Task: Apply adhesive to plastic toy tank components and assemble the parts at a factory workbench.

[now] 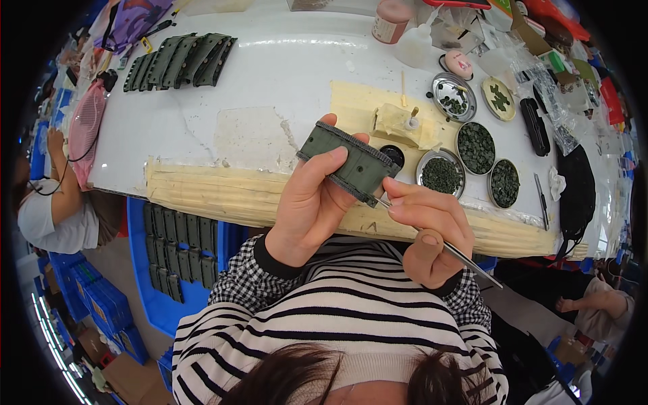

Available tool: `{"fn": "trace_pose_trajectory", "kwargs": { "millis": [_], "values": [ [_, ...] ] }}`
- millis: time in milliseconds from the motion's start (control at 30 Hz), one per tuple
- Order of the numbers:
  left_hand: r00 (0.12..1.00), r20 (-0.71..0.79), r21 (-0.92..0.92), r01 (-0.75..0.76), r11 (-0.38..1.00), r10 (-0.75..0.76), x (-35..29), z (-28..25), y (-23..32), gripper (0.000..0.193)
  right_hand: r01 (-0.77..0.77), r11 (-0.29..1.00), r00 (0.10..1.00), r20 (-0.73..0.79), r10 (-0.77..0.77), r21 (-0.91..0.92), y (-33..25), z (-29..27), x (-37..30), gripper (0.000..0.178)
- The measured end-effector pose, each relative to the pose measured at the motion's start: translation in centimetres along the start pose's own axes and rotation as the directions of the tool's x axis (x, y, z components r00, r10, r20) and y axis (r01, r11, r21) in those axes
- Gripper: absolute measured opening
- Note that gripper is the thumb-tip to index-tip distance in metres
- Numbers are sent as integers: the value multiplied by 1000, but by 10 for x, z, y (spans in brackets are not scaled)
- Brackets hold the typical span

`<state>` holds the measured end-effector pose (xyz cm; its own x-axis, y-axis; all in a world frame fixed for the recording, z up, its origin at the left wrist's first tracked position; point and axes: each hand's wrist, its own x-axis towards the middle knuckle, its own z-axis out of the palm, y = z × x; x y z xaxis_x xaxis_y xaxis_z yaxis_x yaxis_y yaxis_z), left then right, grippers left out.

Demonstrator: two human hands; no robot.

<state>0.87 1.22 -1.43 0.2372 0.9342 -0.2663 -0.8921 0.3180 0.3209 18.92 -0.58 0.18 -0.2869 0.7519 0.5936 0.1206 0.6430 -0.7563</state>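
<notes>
My left hand (pixel 304 206) is closed around a dark green plastic tank-hull-like model part (pixel 334 152), its ribbed, track-like edges along both long sides. The thumb presses on the flat face and the fingers support it from behind. In my right hand (pixel 435 226) is a pair of slim metal tweezers (pixel 466 260), pinched between thumb and fingers. Their tip meets or nearly meets the near right corner of the model part; whether a tiny piece sits in the tip I cannot tell. A small black round dish (pixel 392 156) lies just beyond the part.
Round tins (pixel 495 150) of small green pieces stand at right, near a black case (pixel 534 128). A taped block (pixel 398 125) sits ahead. Similar green parts (pixel 179 61) lie far left; others fill a blue crate (pixel 143 270) below the table. Another person (pixel 47 216) sits at left.
</notes>
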Motion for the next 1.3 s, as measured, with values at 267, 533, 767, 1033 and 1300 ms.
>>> {"fn": "trace_pose_trajectory", "kwargs": {
  "millis": [267,533,767,1033,1300],
  "values": [
    [992,117,-191,58,980,-36,-2,-4,11,46,6,972,972,-228,49,233,3,3,-3,57],
    [963,236,-563,247,789,-132,5,0,22,61,14,992,930,-365,32,123,6,4,-4,57],
    [942,248,-615,332,715,-224,10,8,18,56,36,995,940,-340,-4,90,3,7,-5,53],
    [953,212,-579,302,757,-218,7,12,13,63,31,998,953,-302,-11,61,0,5,-6,51],
    [949,224,-560,311,768,-221,6,10,11,62,73,996,962,-268,-57,50,-3,5,-3,47]
  ]
}}
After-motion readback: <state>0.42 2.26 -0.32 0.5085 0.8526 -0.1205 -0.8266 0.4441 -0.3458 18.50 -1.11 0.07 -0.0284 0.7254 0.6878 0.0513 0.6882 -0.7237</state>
